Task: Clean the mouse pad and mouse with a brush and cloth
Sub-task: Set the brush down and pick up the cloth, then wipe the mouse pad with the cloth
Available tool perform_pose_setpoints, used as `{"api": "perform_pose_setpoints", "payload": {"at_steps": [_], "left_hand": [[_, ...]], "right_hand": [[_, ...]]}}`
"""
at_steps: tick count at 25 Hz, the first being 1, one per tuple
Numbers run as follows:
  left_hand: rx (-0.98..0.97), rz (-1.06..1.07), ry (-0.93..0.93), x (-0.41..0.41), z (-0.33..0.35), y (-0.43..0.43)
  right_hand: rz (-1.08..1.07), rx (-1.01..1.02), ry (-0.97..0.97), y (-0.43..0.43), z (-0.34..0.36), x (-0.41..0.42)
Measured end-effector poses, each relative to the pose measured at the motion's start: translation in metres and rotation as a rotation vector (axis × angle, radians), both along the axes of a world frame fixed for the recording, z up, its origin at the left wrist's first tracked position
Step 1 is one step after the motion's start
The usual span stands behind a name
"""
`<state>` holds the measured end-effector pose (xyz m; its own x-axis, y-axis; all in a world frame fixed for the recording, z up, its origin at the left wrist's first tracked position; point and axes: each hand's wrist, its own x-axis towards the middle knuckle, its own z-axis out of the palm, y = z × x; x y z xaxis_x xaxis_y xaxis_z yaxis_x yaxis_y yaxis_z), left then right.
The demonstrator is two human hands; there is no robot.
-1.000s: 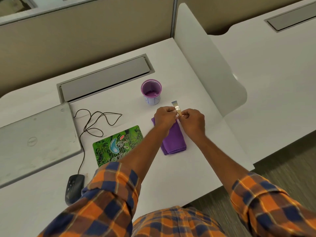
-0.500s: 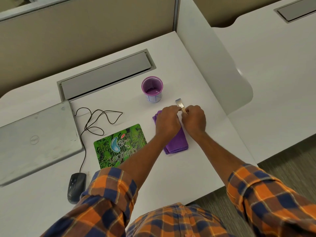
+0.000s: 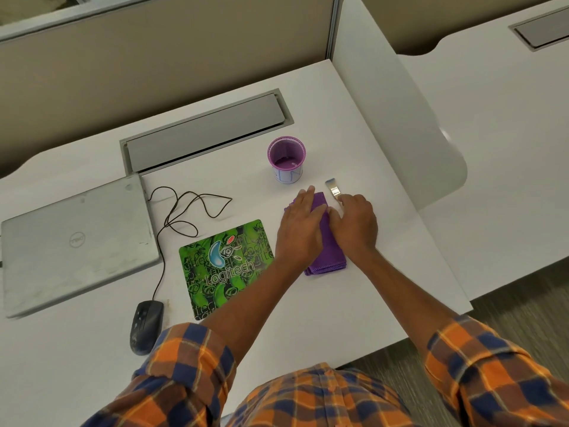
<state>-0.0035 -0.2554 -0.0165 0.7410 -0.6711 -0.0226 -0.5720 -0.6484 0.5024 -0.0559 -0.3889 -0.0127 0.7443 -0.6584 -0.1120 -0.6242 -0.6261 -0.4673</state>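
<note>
A folded purple cloth (image 3: 332, 255) lies on the white desk right of the green Logitech mouse pad (image 3: 228, 268). My left hand (image 3: 300, 228) rests flat on the cloth with its fingers straight. My right hand (image 3: 354, 226) sits beside it at the cloth's right edge, fingers curled over the handle of a small brush (image 3: 332, 188). The brush's metal ferrule and bristles stick out beyond the hand, low over the desk. The black wired mouse (image 3: 146, 325) lies at the near left, off the pad.
A purple cup (image 3: 286, 158) stands just behind the cloth. A closed silver laptop (image 3: 77, 245) lies at the left, with the mouse cable (image 3: 184, 211) looped beside it. A grey cable hatch (image 3: 203, 134) runs along the back. A white divider (image 3: 394, 118) bounds the desk's right side.
Both hands held the brush above the cloth earlier. My left hand has let go and flattened onto the cloth, and my right hand has lowered with the brush toward the desk.
</note>
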Motion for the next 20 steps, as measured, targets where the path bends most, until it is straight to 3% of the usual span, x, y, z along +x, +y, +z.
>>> {"api": "perform_pose_setpoints", "payload": {"at_steps": [6,13,20], "left_hand": [[0.205,0.031,0.067,-0.009,-0.010,0.032],[0.206,0.081,0.088,-0.009,-0.008,0.045],[0.209,0.081,0.078,-0.009,-0.003,0.083]], "right_hand": [[0.204,0.016,0.082,0.029,-0.013,-0.023],[0.518,-0.165,0.164,0.050,-0.033,-0.022],[0.536,-0.231,0.047,0.058,-0.048,-0.027]]}}
